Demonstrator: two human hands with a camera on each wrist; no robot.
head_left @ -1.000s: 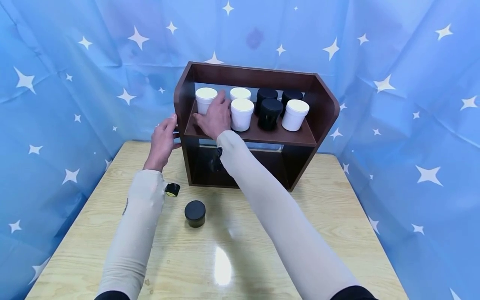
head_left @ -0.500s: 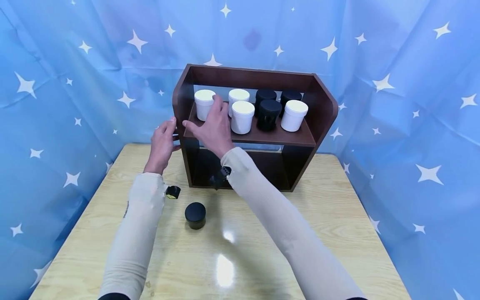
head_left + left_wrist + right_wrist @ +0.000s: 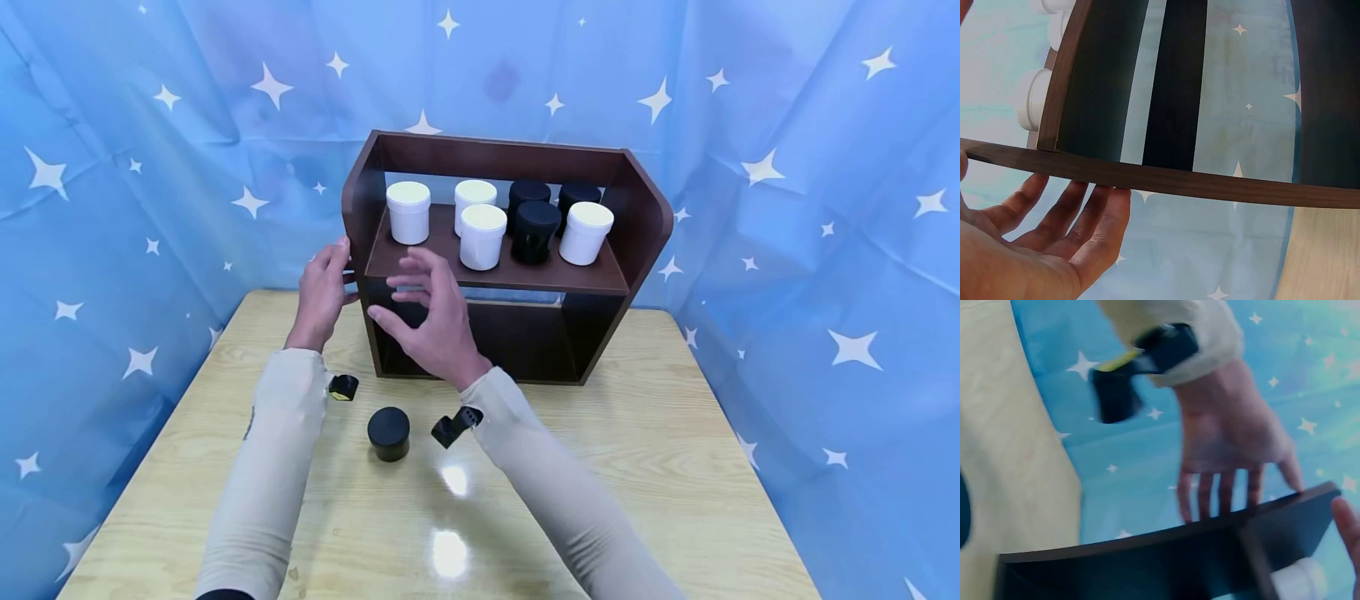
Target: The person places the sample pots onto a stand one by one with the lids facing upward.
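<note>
My left hand [image 3: 321, 287] touches the outer face of the left side panel of a dark brown wooden shelf [image 3: 502, 152]; in the left wrist view its fingertips [image 3: 1121, 195] rest against the panel. In front of the shelf, lower left of centre, my right hand [image 3: 435, 325] hovers with fingers spread and nothing in it. On the upper board a white jar [image 3: 408, 213] stands at the left, nearest to my right hand. A short black jar [image 3: 389, 435] stands on the table before the shelf.
More white jars [image 3: 482, 238] and three black jars [image 3: 536, 233] stand to the right on the upper board. A white jar [image 3: 586, 235] is nearest the right panel. The wooden table [image 3: 645, 467] carries the shelf; a starry blue curtain [image 3: 187, 167] hangs behind.
My right hand has let go of the left white jar and drawn back, down and towards me, off the upper board. The left hand has stayed at the side panel.
</note>
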